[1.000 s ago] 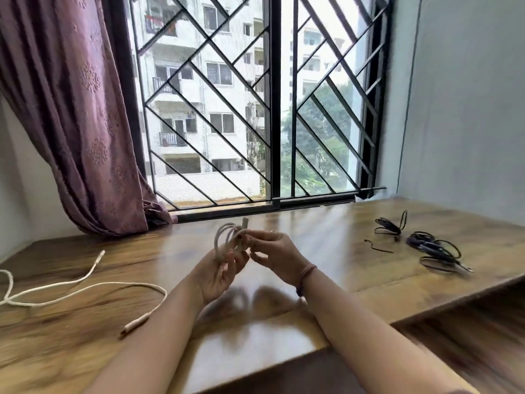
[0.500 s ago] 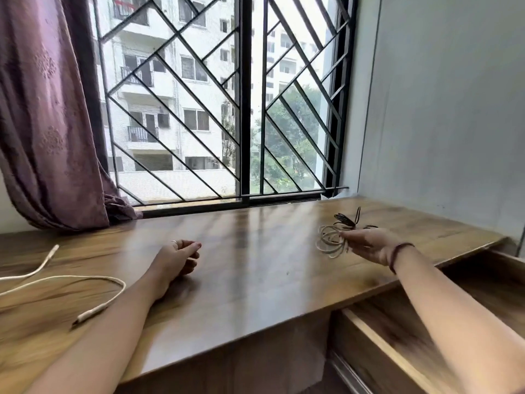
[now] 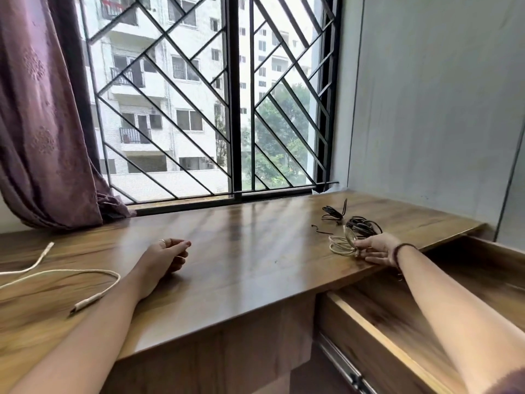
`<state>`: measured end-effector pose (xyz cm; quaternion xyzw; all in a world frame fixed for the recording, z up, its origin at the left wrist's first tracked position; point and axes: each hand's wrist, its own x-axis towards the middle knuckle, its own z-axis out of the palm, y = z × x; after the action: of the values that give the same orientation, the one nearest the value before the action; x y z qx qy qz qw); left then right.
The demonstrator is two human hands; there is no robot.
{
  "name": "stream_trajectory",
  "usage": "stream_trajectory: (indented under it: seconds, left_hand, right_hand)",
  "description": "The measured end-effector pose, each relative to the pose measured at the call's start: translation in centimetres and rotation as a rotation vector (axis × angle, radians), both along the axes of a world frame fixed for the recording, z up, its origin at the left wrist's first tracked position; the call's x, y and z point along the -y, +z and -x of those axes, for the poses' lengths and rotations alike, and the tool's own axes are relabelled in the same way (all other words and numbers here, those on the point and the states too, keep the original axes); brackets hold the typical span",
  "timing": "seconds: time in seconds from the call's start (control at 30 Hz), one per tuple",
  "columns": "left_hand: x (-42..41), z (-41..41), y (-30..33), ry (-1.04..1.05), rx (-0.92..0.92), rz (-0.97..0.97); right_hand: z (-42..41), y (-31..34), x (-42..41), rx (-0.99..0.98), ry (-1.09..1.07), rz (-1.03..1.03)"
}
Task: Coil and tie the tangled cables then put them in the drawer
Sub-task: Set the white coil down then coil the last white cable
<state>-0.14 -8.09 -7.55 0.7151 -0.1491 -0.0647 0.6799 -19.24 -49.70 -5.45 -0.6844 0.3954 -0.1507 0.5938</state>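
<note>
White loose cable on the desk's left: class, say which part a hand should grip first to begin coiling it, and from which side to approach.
Grip the plug end, which lies nearest the desk's front edge by the left forearm. It is a stiff, straight tip with bare desk around it. Come from above with the left hand, probably the closer one, pinching across the plug's sides. The cable then trails away in one open curve, free to wind.

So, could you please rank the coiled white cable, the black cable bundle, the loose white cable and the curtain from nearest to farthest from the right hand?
1. Coiled white cable: at the right hand's fingertips.
2. Black cable bundle: just behind the hand.
3. Loose white cable: far left on the desk, beyond the left hand.
4. Curtain: far left, by the window.
</note>
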Motion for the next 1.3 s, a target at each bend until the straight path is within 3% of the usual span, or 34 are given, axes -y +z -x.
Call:
stream_trajectory:
  seconds: [0.23, 0.3, 0.43, 0.5, 0.57, 0.67, 0.7, 0.83, 1.07, 1.23, 1.3]
  left_hand:
    - [-1.2, 2.1, 0.4, 0.016, 0.005, -0.003]
    - [-1.6, 3.2, 0.7, 0.040, 0.089, -0.031]
    - [-3.5, 5.2, 1.1, 0.495, 0.827, -0.449]
    - [-5.3, 5.7, 1.3, 0.679, 0.956, -0.606]
    - [-7.3, 5.3, 0.9, 0.669, 0.759, -0.836]
    - [-9.8, 5.4, -0.1, 0.495, 0.206, -1.212]
    - [-10.2, 5.6, -0.5, 0.451, 0.156, -1.256]
    - [-10.6, 7.1, -0.9, 0.389, 0.367, -1.231]
    - [-10.7, 8.7, -0.5, 0.323, 0.513, -1.018]
    - [-9.0, 12.8, -1.3, -0.122, 0.729, -0.824]
    - [-8.1, 14.5, -1.8, -0.189, 0.842, -0.809]
  right_hand:
    - [1.0, 0.4, -0.1, 0.034, 0.021, -0.019]
    - [1.4, 0.7, 0.0, 0.018, 0.016, -0.006]
    - [1.4, 2.2, -0.5, -0.009, -0.007, 0.132]
    - [1.0, 3.4, -1.5, -0.003, 0.008, 0.238]
    - [0.4, 4.5, -3.0, 0.078, 0.015, 0.351]
    - [-0.7, 6.0, -7.1, 0.242, 0.082, 0.448]
    - [-1.1, 6.3, -8.8, 0.290, 0.134, 0.426]
    - [-3.2, 6.2, -16.1, 0.310, 0.390, 0.377]
    - [-7.8, 2.8, -27.3, 0.209, 0.914, 0.481]
    - [-10.8, 0.7, -32.6, 0.208, 1.127, 0.822]
    - [-11.4, 0.4, -33.9, 0.163, 1.278, 0.914]
